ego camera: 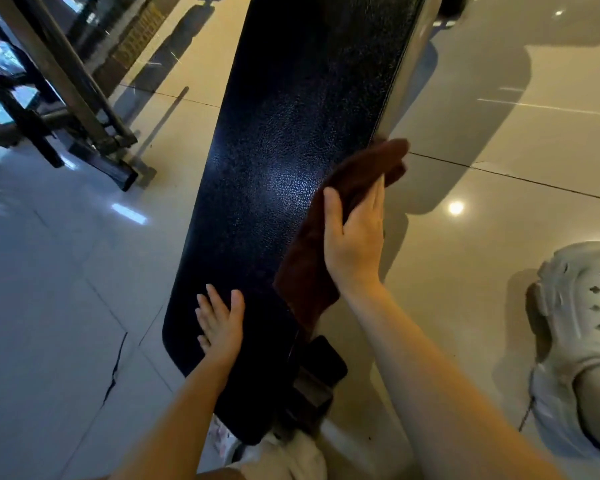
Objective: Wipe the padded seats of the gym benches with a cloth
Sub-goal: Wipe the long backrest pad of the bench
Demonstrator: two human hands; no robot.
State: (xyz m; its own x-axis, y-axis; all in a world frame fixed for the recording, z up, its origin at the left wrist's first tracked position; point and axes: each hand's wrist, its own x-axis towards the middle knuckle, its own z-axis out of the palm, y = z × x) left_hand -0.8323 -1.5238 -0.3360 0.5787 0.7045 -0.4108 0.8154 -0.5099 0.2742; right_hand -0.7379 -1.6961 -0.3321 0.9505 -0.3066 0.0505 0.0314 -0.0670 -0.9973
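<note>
The bench pad [284,168] runs lengthwise away from me. My right hand [355,233] presses the brown cloth [312,268] flat-fingered against its right edge, nearest the unwiped stretch ahead. My left hand [220,323] rests open on the near end.

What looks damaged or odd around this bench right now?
One thing: a dark jagged crack runs through the floor tile left of the bench pad. The pad itself looks intact, and the brown cloth lies under the right hand.

Table pad [284,150] bare ahead, open lane up its length. Left hand [219,323] sits on near end, brown cloth [326,244] drapes right edge. Metal rack [77,98] stands left on floor.
</note>
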